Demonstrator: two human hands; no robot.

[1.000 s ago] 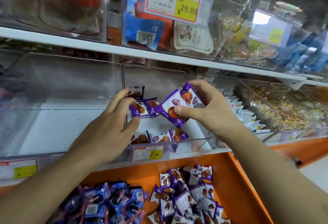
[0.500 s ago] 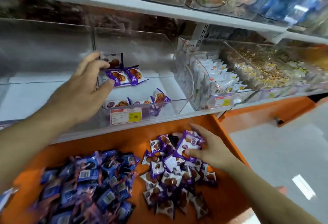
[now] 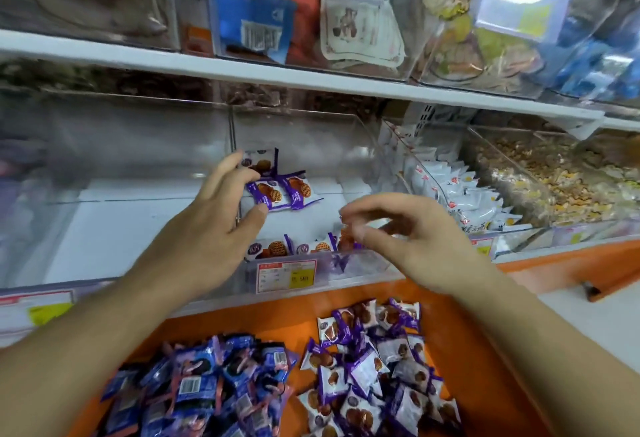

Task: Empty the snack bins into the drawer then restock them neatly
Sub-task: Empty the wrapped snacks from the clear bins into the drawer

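At far left a clear bin (image 3: 114, 194) is sitting on the shelf with only its white floor showing, a blurred price label (image 3: 34, 308) hanging at its front. Below it, in the orange drawer (image 3: 242, 312), a heap of blue-wrapped snack packets (image 3: 194, 391) is lying on the left side. The left hand (image 3: 207, 229) is reaching into the middle clear bin (image 3: 311, 146), its fingers spread and its thumb touching the lower corner of a purple waffle-biscuit packet (image 3: 266, 194), which is lying beside a second one (image 3: 301, 191) at the back of the bin; a third packet (image 3: 258, 159) is standing behind them. Along the bin's front wall a row of purple packets (image 3: 294, 248) is standing just above the red and yellow price tag (image 3: 285, 275). The right hand (image 3: 408, 239) is hovering over that front row, fingers loosely curled, thumb and forefinger close together; whether they are pinching a packet cannot be told. Beneath it, a pile of purple packets (image 3: 374, 367) is lying in the drawer. Farther right, a bin of white packets (image 3: 460, 191) and a bin of mixed loose snacks (image 3: 554, 177) are standing side by side.
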